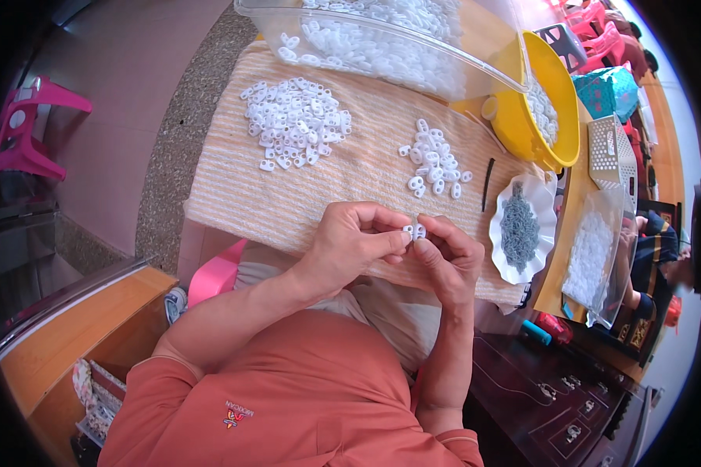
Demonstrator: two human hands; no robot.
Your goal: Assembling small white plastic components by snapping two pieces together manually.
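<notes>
My left hand [353,243] and my right hand [451,253] meet over the near edge of a striped towel [245,187] spread on the table. Thumb and fingertips of both are closed on small white plastic pieces with holes [419,232], held side by side; whether they are joined I cannot tell. A large heap of white two-holed pieces [297,123] lies on the towel beyond my left hand. Beyond my right hand is a smaller pile of white oval pieces [436,159]. To its right, a white scalloped dish [545,247] holds many tiny grey parts [519,229].
A clear plastic tub [382,23] of white pieces stands at the far edge. Right of it are a yellow bowl [562,86] of white pieces, a thin black stick [487,184], a white perforated basket [611,153] and another clear tray [590,253]. Another person [654,257] sits at far right.
</notes>
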